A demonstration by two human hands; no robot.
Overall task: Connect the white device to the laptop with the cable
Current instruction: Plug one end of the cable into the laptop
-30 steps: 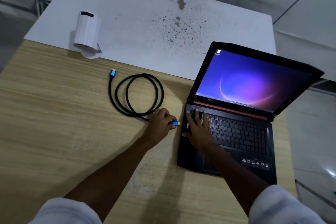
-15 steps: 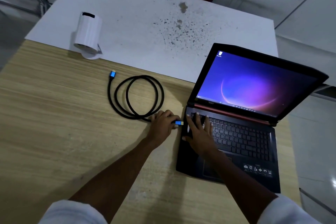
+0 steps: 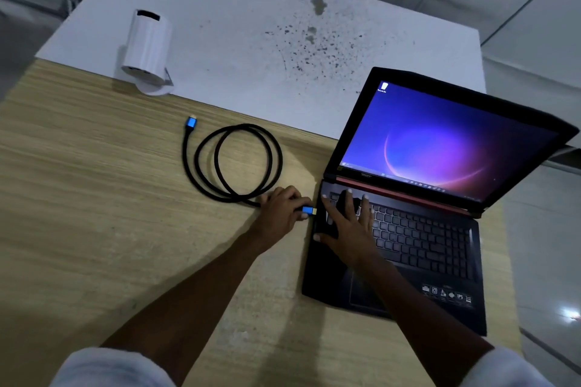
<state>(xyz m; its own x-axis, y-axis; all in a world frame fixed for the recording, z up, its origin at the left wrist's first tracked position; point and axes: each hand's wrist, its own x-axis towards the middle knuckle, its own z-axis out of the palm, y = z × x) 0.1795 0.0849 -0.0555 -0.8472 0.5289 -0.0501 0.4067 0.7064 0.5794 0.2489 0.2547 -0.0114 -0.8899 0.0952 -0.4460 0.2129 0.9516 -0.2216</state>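
Left hand (image 3: pixel 279 214) grips one cable (image 3: pixel 232 163) plug beside one laptop (image 3: pixel 408 229); right hand (image 3: pixel 349 223) lies flat, released.

cable (image 3: pixel 232 163) lies between white device (image 3: pixel 147 52) and laptop (image 3: pixel 408 229).

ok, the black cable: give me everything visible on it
The black cable looks braided and lies on the wooden table in about two loose overlapping loops, left of the laptop. Each end has a blue plug shell with a gold-coloured tip. The free plug rests on the wood, pointing toward the white device without touching it. The left hand pinches the other plug, tip right at the laptop's left edge; whether it is seated cannot be told.
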